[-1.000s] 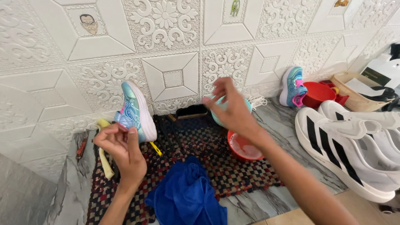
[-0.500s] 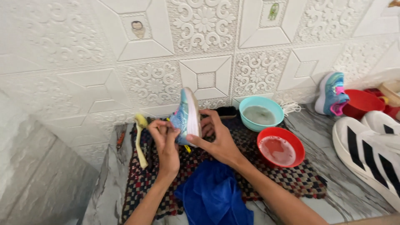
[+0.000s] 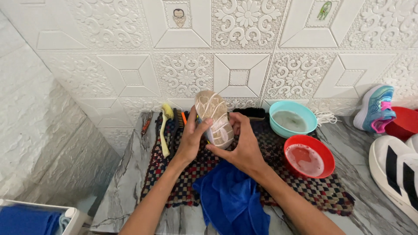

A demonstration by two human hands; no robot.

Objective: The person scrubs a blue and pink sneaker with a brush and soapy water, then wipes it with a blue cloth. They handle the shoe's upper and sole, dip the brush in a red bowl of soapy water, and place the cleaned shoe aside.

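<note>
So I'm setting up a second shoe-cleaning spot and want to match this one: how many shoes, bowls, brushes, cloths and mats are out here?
Shoes: 3, a small shoe sole-up in both hands, a blue-pink shoe, a white striped shoe
Bowls: 2, teal bowl, red bowl
Brushes: 3, yellow brush, dark brush, black brush
Cloths: 1, blue cloth
Mats: 1, checked mat
Total: 10

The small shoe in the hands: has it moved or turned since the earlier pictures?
Yes. The small shoe, earlier sideways over the woven mat, now shows its sole to the camera, gripped by both hands.
</note>
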